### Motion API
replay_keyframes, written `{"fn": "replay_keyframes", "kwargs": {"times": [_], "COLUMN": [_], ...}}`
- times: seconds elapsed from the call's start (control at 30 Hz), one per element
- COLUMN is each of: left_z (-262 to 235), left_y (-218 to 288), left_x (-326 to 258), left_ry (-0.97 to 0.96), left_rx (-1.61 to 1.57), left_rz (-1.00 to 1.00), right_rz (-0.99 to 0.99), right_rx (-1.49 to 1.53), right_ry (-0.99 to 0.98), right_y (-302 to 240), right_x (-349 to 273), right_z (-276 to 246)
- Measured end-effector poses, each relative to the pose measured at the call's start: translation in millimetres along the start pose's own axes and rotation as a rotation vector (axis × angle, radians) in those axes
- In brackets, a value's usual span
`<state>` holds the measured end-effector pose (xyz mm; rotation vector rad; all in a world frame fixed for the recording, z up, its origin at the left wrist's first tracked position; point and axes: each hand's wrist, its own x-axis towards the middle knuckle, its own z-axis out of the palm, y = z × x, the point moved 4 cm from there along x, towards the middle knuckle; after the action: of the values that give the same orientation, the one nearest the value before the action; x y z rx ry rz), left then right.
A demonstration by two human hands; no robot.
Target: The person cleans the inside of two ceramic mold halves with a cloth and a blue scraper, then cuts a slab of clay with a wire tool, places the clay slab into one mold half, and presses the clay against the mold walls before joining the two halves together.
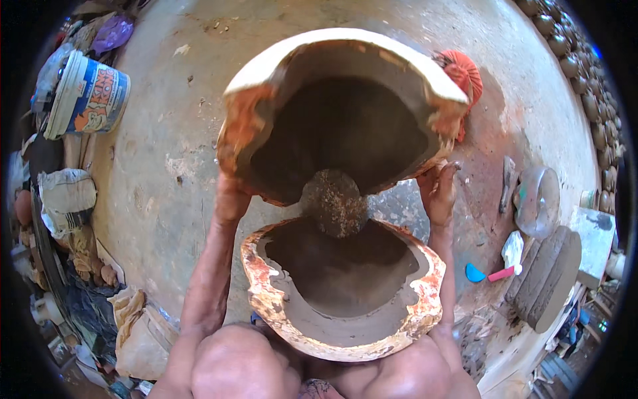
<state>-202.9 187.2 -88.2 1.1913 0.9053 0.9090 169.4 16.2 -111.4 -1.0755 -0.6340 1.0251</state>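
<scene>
Both hands hold a large mould half [345,38] by its lower sides, its whitish, orange-stained shell raised and its hollow facing me. Wet dark-grey clay lines its inside. My left hand [232,201] grips the left side, with the fingers partly hidden behind the shell. On the right side, my right hand [438,189] presses with its thumb showing. Below, a second mould half [339,347] rests close to my knees, also lined with smooth grey clay. A round, speckled grey disc [335,206] shows between the two halves; what it belongs to I cannot tell.
A red cloth bundle [464,74] lies behind the raised half. At right are grey clay slabs [546,279], a plastic bowl [537,201], a blue scraper [474,272] and a pink-handled tool [502,273]. A printed bucket [93,96] stands left; several round pots [591,106] line the far right.
</scene>
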Motion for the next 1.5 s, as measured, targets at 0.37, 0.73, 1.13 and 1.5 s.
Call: {"fn": "replay_keyframes", "kwargs": {"times": [0.37, 0.73, 1.13, 1.5], "left_z": [-5, -19, 8, 4], "left_y": [-24, -34, -32, -42], "left_x": [-21, -27, -56, -63], "left_ry": [-0.059, -0.043, -0.093, -0.063], "left_rx": [-0.317, -0.306, -0.323, -0.296], "left_rz": [-0.081, -0.12, -0.124, -0.165], "right_rz": [-0.087, -0.04, -0.077, -0.094], "right_rx": [-0.481, -0.258, -0.06, -0.003], "right_ry": [0.07, 0.107, 0.146, 0.106], "right_y": [12, 5, -30, -46], "right_x": [-57, -89, -132, -117], "right_z": [-33, -10, 25, 38]}}
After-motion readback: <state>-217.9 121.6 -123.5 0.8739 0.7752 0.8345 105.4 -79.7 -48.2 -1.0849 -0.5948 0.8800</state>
